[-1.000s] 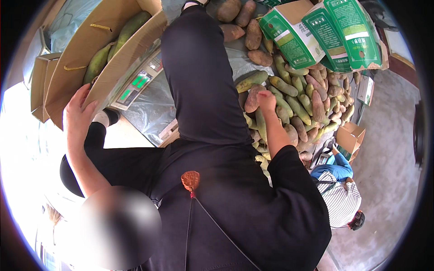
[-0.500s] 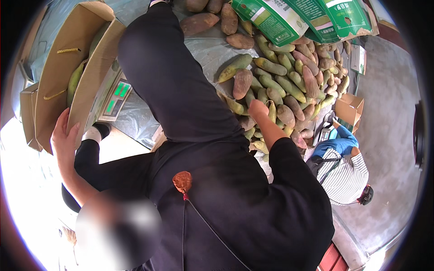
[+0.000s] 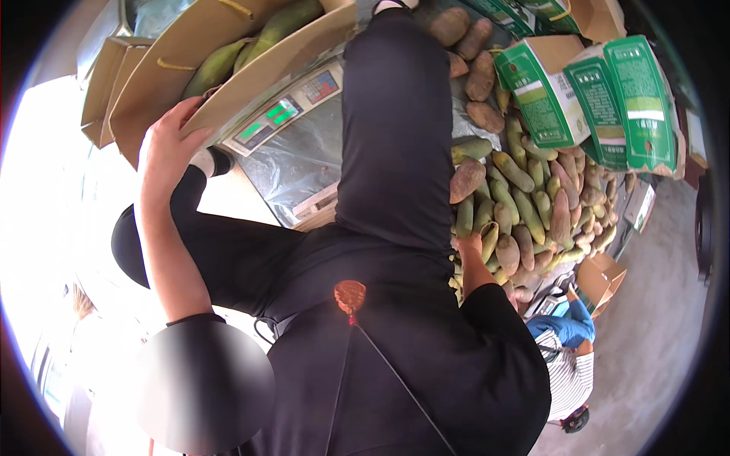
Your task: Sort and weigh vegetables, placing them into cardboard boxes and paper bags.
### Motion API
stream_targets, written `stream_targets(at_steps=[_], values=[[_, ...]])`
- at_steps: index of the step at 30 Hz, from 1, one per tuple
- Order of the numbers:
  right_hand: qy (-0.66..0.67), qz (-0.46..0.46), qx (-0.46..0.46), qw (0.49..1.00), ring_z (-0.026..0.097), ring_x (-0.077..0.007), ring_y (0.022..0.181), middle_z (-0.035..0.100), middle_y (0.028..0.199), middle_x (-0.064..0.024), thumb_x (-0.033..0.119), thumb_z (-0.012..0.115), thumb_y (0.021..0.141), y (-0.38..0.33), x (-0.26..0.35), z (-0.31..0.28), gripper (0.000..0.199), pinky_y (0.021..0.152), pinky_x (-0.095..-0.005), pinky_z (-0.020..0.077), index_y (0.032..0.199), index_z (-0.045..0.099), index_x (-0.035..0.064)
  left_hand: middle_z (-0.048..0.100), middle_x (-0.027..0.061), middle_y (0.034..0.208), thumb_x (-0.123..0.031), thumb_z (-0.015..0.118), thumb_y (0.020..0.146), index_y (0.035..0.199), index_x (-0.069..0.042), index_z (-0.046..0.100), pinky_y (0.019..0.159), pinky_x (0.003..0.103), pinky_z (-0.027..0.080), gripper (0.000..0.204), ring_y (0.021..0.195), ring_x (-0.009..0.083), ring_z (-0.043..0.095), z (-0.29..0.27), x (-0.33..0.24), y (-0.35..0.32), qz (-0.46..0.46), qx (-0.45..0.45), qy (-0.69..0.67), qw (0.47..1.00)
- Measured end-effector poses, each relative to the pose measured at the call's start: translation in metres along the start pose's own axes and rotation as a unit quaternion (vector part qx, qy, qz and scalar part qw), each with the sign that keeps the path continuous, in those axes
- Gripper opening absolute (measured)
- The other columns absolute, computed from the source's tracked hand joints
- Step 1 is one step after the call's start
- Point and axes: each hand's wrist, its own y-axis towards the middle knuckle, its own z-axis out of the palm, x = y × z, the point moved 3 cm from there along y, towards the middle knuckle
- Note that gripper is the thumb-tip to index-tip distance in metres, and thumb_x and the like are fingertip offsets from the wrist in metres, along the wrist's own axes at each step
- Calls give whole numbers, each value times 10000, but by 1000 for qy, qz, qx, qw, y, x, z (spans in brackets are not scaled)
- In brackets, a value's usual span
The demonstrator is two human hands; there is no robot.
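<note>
My left hand (image 3: 169,148) grips the near edge of an open cardboard box (image 3: 281,64), its thumb and fingers on either side of the wall. Inside lie long green radishes (image 3: 217,70). My right hand (image 3: 470,247) is down at the near left edge of a large pile of green radishes (image 3: 526,213) and reddish-brown roots (image 3: 467,181). Its fingers are partly hidden there, and I cannot make out whether they hold one.
The box stands by a scale (image 3: 266,125) with green lit digits. Green printed cartons (image 3: 541,95) lie behind the pile. Larger brown roots (image 3: 480,76) sit beyond my leg. At the right, a person in a striped top (image 3: 570,376) works beside another cardboard box (image 3: 601,277).
The whole view has shifted, so the box, scale and pile appear farther right. More of the radishes inside the box show. My left hand stays on its edge and my right at the pile.
</note>
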Motion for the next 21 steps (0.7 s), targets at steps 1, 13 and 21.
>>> stream_targets(at_steps=[1, 13, 21], values=[[9, -5, -17, 1000, 589, -360, 1107, 606, 1204, -204, 286, 799, 698, 5, -2, 5, 621, 896, -452, 492, 1193, 543, 12, 680, 149, 1043, -151, 683, 751, 1201, -39, 603, 855, 346, 486, 470, 975, 278, 657, 1, 3, 1, 3, -10, -3, 1000], [424, 109, 339, 833, 530, -139, 688, 554, 731, 17, 162, 671, 865, -14, -39, -20, 76, 618, -346, 447, 879, 599, 141, 667, 121, 1071, -171, 689, 754, 1187, -85, 620, 863, 360, 489, 446, 968, 298, 640, -1, 6, -5, -4, -51, 9, 999], [428, -57, 376, 820, 578, -113, 723, 612, 810, 53, 184, 637, 902, -35, -53, -73, 68, 642, -339, 452, 969, 624, 179, 659, 119, 1026, -157, 644, 782, 1059, -92, 680, 850, 399, 500, 287, 945, 322, 630, -8, -2, -8, -11, -22, 44, 999]])
